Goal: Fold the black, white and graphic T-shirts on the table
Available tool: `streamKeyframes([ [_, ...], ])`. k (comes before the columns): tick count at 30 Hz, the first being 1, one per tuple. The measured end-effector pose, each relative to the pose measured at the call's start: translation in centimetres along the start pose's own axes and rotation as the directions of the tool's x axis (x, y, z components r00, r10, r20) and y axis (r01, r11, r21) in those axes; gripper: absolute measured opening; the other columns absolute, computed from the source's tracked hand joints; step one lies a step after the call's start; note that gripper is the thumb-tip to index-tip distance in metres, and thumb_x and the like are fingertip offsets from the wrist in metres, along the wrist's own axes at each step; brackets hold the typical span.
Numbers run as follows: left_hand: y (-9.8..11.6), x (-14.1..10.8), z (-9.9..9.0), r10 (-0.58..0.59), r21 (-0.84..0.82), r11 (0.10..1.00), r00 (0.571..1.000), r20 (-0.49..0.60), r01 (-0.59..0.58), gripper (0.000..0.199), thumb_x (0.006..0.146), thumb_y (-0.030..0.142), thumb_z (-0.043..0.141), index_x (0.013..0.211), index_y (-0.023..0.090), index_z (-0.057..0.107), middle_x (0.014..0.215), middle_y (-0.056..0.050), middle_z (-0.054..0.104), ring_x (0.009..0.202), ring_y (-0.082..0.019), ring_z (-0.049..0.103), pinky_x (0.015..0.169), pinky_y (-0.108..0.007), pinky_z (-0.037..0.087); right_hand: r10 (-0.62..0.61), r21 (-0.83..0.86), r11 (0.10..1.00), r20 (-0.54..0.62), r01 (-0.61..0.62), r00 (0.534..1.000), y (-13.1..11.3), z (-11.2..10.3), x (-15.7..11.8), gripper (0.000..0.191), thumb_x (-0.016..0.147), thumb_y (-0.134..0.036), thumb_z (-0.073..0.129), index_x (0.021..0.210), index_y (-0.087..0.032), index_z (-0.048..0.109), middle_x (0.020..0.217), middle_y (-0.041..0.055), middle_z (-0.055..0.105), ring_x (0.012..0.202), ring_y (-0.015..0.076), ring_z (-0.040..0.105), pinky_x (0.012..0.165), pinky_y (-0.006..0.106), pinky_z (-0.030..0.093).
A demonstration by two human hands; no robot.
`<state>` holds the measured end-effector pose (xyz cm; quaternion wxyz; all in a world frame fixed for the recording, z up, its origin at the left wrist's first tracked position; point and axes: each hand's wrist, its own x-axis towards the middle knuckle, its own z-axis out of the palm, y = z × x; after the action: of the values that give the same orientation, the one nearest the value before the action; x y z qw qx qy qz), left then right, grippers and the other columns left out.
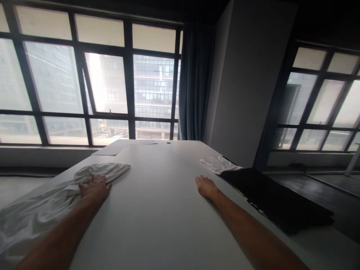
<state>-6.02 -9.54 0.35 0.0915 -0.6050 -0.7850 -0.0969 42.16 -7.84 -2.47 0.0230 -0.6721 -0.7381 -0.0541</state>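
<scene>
My left hand [95, 188] lies on a crumpled white cloth, perhaps a garment [39, 212], at the left side of the white table [157, 210]. Its fingers are spread over the fabric rather than wrapped round it. Folds of the cloth reach beyond my fingertips and back under my forearm. On the bare tabletop to the right rests my right hand [206, 186], its fingers curled in, with nothing visible in them. Just beyond it, along the table's right edge, is a stack of folded black fabric [275, 197] with a white folded piece [218, 164] at its far end.
Sheets of paper [110, 149] lie at the table's far left. A small round hole [168, 142] shows near the far edge. Behind stand windows, one tilted open [107, 82], a blue curtain [194, 82] and a broad pillar [244, 82].
</scene>
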Motion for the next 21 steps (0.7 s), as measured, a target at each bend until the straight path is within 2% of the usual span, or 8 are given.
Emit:
streamKeyframes([
  [2,-1.4,0.0,0.2,-0.039,-0.040,0.998,0.999,0.026,0.040,0.055,0.091,0.041,0.038,0.134,0.013,0.055,0.150,-0.023,0.043,0.136,-0.045,0.037,0.103,-0.067,0.028,0.020,-0.009,1.000,-0.036,-0.021,0.999,-1.0,0.2,-0.6,0.037,0.093,-0.013,0.035,0.117,-0.015,0.062,0.120,0.0208,0.061,0.108,0.0289,0.060,0.088,0.041,0.045],
  [4,-2.1,-0.2,0.2,-0.021,-0.092,0.995,0.999,0.029,0.024,0.049,0.092,0.037,0.036,0.124,0.012,0.062,0.144,-0.025,0.049,0.130,-0.045,0.043,0.100,-0.064,0.033,0.012,0.029,1.000,-0.078,-0.009,0.997,-1.2,0.3,-1.1,0.037,0.096,-0.018,0.032,0.116,-0.017,0.063,0.119,0.0172,0.063,0.110,0.0263,0.059,0.091,0.037,0.043],
  [9,-2.1,-0.3,-0.5,-0.027,-0.184,0.983,1.000,-0.005,0.026,0.044,0.093,0.034,0.033,0.106,0.010,0.068,0.123,-0.024,0.064,0.116,-0.043,0.056,0.089,-0.055,0.043,-0.021,0.132,0.990,-0.133,0.038,0.991,-0.5,0.1,-1.9,0.036,0.097,-0.025,0.035,0.120,-0.015,0.062,0.125,0.0135,0.062,0.115,0.0237,0.056,0.098,0.033,0.039],
  [13,-0.6,-0.6,-0.7,-0.016,-0.215,0.977,1.000,-0.006,0.014,0.044,0.093,0.034,0.033,0.113,0.013,0.064,0.111,-0.019,0.071,0.106,-0.037,0.064,0.088,-0.048,0.046,-0.037,0.139,0.989,-0.120,0.054,0.992,-0.4,-0.2,-2.0,0.036,0.096,-0.024,0.037,0.118,-0.016,0.064,0.125,0.0130,0.063,0.112,0.0231,0.058,0.096,0.033,0.040],
  [16,2.6,-2.1,-0.7,0.135,-0.240,0.962,0.991,0.008,-0.130,0.042,0.093,0.033,0.032,0.117,0.016,0.063,0.110,-0.013,0.073,0.105,-0.031,0.065,0.092,-0.043,0.046,-0.053,0.168,0.983,-0.131,0.075,0.990,-1.1,-0.5,-2.1,0.036,0.094,-0.023,0.040,0.122,-0.018,0.063,0.129,0.0123,0.061,0.116,0.0231,0.057,0.099,0.034,0.040],
  [18,5.7,-4.0,-1.0,0.333,-0.338,0.890,0.943,0.025,-0.305,0.041,0.092,0.033,0.035,0.118,0.018,0.063,0.110,-0.011,0.073,0.106,-0.029,0.065,0.094,-0.039,0.046,-0.091,0.209,0.970,-0.166,0.125,0.982,-1.8,-0.7,-2.2,0.043,0.090,-0.021,0.045,0.131,-0.017,0.057,0.137,0.0133,0.057,0.124,0.0245,0.052,0.104,0.037,0.038],
  [19,7.4,-5.1,-1.3,0.461,-0.400,0.817,0.887,0.020,-0.415,0.041,0.092,0.035,0.036,0.117,0.019,0.064,0.111,-0.010,0.073,0.107,-0.027,0.064,0.096,-0.038,0.046,-0.126,0.238,0.956,-0.194,0.171,0.973,-2.2,-0.7,-2.3,0.049,0.088,-0.021,0.048,0.136,-0.017,0.053,0.141,0.0137,0.053,0.129,0.0251,0.049,0.107,0.038,0.036],
  [21,10.3,-7.2,-2.2,0.695,-0.501,0.618,0.719,-0.013,-0.606,0.041,0.092,0.043,0.039,0.113,0.023,0.067,0.115,-0.007,0.072,0.110,-0.025,0.062,0.100,-0.035,0.044,-0.218,0.302,0.907,-0.255,0.292,0.942,-3.0,-0.9,-2.5,0.060,0.084,-0.021,0.053,0.143,-0.016,0.046,0.147,0.0142,0.048,0.134,0.0260,0.043,0.111,0.040,0.034],
])
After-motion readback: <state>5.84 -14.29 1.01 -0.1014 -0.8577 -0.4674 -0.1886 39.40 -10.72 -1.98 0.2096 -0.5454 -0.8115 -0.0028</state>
